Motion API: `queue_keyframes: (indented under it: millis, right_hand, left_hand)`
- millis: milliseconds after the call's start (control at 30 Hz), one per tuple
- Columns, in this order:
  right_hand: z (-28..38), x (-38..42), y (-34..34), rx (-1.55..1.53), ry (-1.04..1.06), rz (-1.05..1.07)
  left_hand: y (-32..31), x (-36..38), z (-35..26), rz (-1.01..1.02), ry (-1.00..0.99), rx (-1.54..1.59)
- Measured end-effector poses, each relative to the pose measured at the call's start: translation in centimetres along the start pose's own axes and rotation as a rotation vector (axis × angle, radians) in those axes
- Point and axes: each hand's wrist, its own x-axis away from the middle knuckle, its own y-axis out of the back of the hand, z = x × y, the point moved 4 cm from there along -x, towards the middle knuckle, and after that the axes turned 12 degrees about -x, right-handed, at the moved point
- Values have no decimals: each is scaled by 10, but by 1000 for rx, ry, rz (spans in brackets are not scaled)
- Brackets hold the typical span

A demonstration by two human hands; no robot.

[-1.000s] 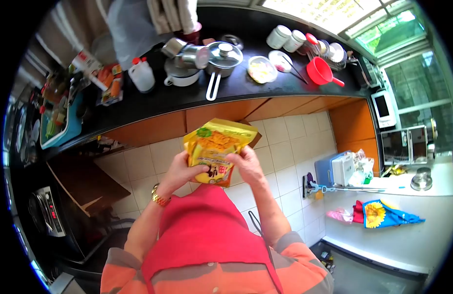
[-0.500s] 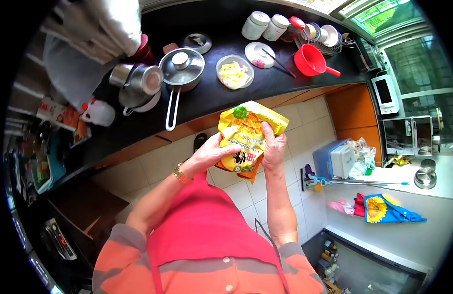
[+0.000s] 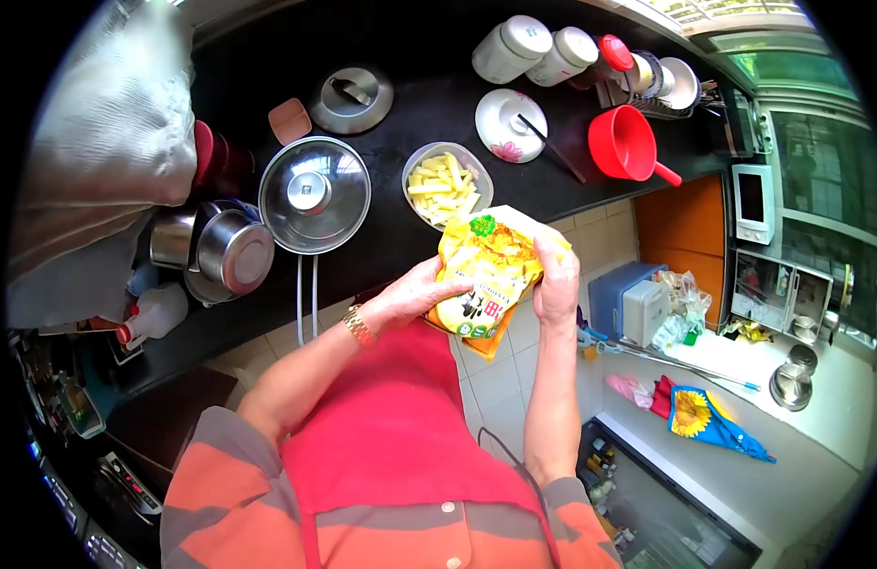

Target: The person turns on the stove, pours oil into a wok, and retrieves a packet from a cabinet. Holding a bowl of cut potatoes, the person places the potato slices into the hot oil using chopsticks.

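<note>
Both my hands grip a yellow bag of frying powder (image 3: 486, 284) in front of my red apron. My left hand (image 3: 412, 292), with a gold watch on the wrist, holds the bag's left side, thumb across the printed front. At the upper right edge, my right hand (image 3: 556, 282) pinches it with the thumb on the front. Just beyond the bag's top, a clear plastic bowl (image 3: 486, 180) of pale cut sticks (image 3: 443, 186) sits on the black counter (image 3: 410, 114); the bag's upper edge comes right up to the bowl in this view.
Left of the bowl stands a glass-lidded saucepan (image 3: 315, 199), its handle jutting over the counter edge. A metal lid (image 3: 351, 100) lies behind it. Farther right are a floral white lid (image 3: 505, 119) with black chopsticks (image 3: 552, 150), a red dipper (image 3: 623, 142) and white canisters (image 3: 514, 47).
My view has come closer to the counter. The bag, still in both hands, now appears nearer the bowl and slightly to the right.
</note>
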Motion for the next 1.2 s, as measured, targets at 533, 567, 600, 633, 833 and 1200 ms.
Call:
queue_keyframes:
  millis: [533,567,600,633,833,1200]
  right_hand:
    - [-28,-70,7,132,-144,-96]
    - [-28,-72,8,133,-148,-93]
    - [-27,-73,7,119,-136,-94]
    - [-27,-74,7,105,-124,-95]
    - [-31,-75,7,29,-127,-129]
    - [-35,-67,4,-23,-185,-103]
  left_hand:
    - [20,-38,13,-79,55,209]
    - [21,-40,15,-77,58,202]
    - [21,-40,13,-81,58,205]
    - [20,-40,11,-84,49,211]
    - [19,-44,10,-98,87,157]
    - [15,-43,12,-176,22,-37]
